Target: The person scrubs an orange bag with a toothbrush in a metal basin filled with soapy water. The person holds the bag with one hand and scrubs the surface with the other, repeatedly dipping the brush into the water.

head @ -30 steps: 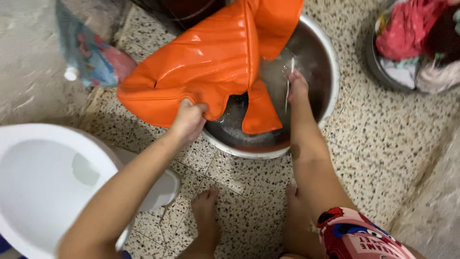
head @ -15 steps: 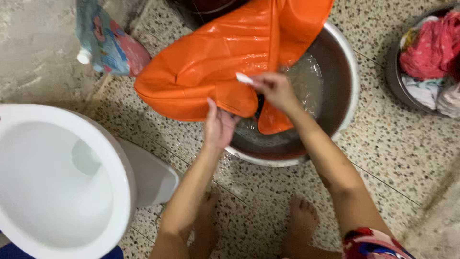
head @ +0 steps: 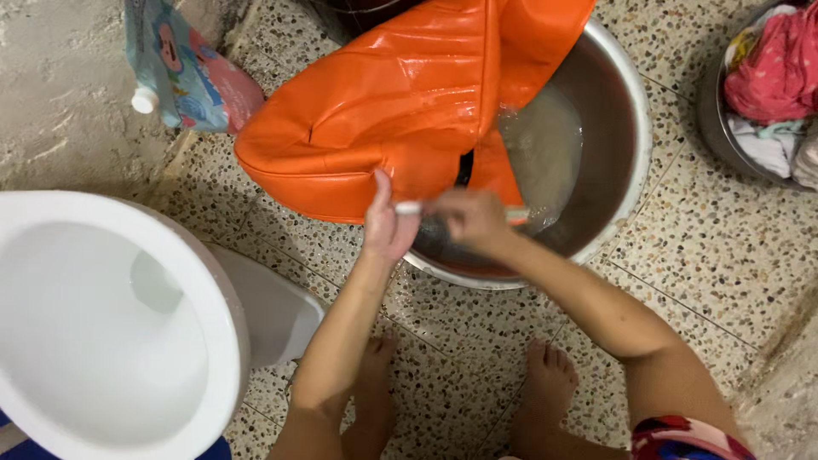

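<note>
Over basin [head: 630, 196], both hands on brush [head: 409, 207]

Basin [head: 626, 204] right of toilet [head: 128, 341]

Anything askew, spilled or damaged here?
The orange cover hangs half out of the metal basin, draped over its left rim, with the left hand against its lower edge. The detergent pouch leans tilted against the wall. No spill or damage shows on the floor.

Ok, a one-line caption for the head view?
Left hand steadies a glossy orange bag over a metal basin while right hand holds a white-handled brush.
</note>
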